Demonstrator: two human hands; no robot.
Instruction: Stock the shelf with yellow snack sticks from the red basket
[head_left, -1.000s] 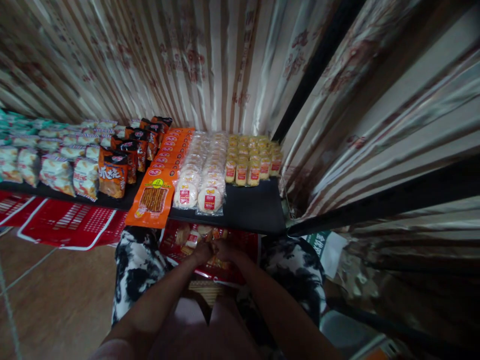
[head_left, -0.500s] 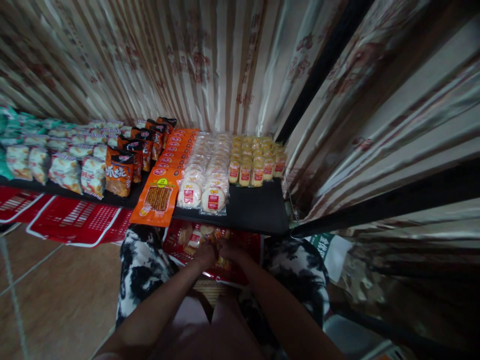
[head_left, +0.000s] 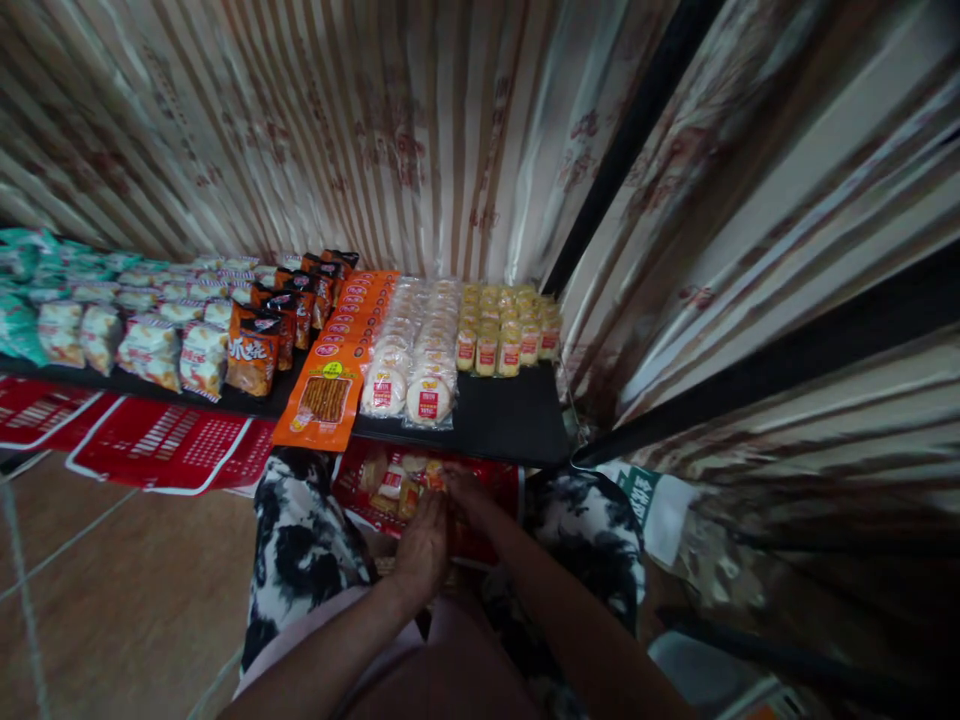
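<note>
Your left hand (head_left: 424, 545) is near your body with the fingers straight and pressed side by side; its palm side is hidden, so I cannot tell whether it grasps something. Your right hand (head_left: 466, 492) is just beside it, at about one o'clock, with fingers bent near the small wrapped snacks (head_left: 390, 485); I cannot tell if it is grasping one. These snacks lie in the red container (head_left: 508, 488) between your knees, at eleven o'clock from the left hand. Beyond the container is the black worktop (head_left: 514, 410). Measured from your right hand, the yellow packets (head_left: 487, 350) stand at twelve o'clock, the round white crackers (head_left: 429, 400) at eleven, and the orange stick-snack bags (head_left: 319, 400) at ten, with the orange-and-black packets (head_left: 251, 358) farther that way.
</note>
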